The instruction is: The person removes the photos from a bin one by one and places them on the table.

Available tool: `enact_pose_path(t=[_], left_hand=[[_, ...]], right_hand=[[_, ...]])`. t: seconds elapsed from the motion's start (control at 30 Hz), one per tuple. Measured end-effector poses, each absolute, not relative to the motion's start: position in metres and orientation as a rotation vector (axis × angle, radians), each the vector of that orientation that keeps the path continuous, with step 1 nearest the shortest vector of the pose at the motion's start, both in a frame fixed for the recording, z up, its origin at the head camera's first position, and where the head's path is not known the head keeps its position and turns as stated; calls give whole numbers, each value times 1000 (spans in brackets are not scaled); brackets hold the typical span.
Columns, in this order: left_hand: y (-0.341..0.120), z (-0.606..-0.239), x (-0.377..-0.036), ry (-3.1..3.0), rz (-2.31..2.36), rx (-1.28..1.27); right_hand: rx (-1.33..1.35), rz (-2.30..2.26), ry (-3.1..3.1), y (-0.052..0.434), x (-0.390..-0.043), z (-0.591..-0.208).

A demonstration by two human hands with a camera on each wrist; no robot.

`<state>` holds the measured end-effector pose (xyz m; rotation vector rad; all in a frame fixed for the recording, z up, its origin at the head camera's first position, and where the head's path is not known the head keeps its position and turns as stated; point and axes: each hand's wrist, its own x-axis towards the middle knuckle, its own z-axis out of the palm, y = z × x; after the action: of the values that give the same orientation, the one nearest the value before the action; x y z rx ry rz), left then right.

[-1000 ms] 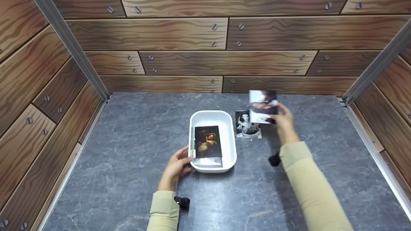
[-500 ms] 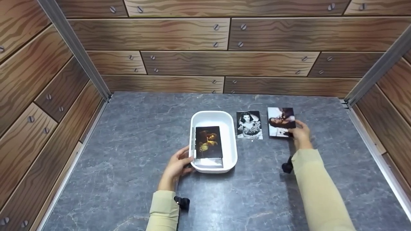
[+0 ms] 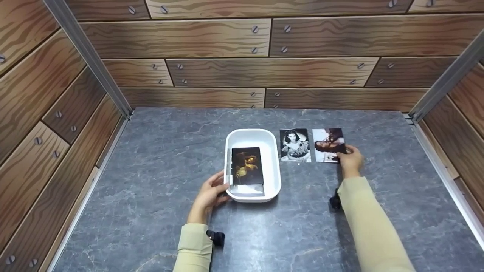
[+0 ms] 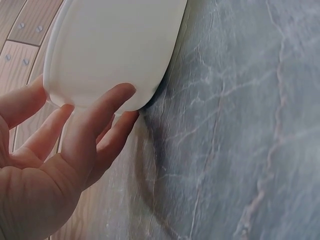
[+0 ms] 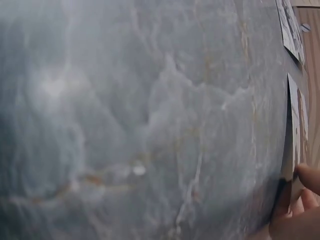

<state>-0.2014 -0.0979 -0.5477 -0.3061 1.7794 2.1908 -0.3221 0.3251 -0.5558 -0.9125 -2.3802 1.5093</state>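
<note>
A white oval tub (image 3: 272, 151) sits mid-table with a dark photo (image 3: 247, 165) on a small stack inside it. My left hand (image 3: 210, 193) holds the tub's near left corner, fingers curled against its outer wall (image 4: 115, 55). To the tub's right lie a black-and-white portrait photo (image 3: 295, 145) and, beside it, a photo of a dark-haired figure (image 3: 327, 143). My right hand (image 3: 351, 160) pinches that second photo (image 5: 295, 130) at its near right corner, where it lies low on the grey tabletop.
The grey marbled tabletop (image 3: 159, 158) is boxed in by wood-patterned walls (image 3: 264, 71) at the back and both sides, with metal rails (image 3: 435, 158) along the side edges. Bare surface lies left of the tub and toward me.
My right hand carried the second photo from up in the air down to the table, to the right of the portrait photo, then slid it slightly left. The left hand stayed on the tub.
</note>
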Motion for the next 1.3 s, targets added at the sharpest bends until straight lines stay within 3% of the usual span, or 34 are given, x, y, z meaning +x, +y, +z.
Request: enact_pose_path(t=[0.33,0.6,0.77,0.9,1.3], left_hand=[[-95,-547,-204,1747,2223,-318],[-98,-548,-203,1756,2202,-325],[-100,-548,-203,1757,2205,-328],[-99,-547,-201,1755,2204,-328],[-98,-546,-200,1755,2211,-328]], right_hand=[[-892,1192,-2580,315,-316,-552],[-860,1498,-2425,296,-325,-523],[-757,1992,-2055,265,-328,-498],[-658,2062,-2015,238,-324,-483],[-430,2220,-2007,147,-293,-487]])
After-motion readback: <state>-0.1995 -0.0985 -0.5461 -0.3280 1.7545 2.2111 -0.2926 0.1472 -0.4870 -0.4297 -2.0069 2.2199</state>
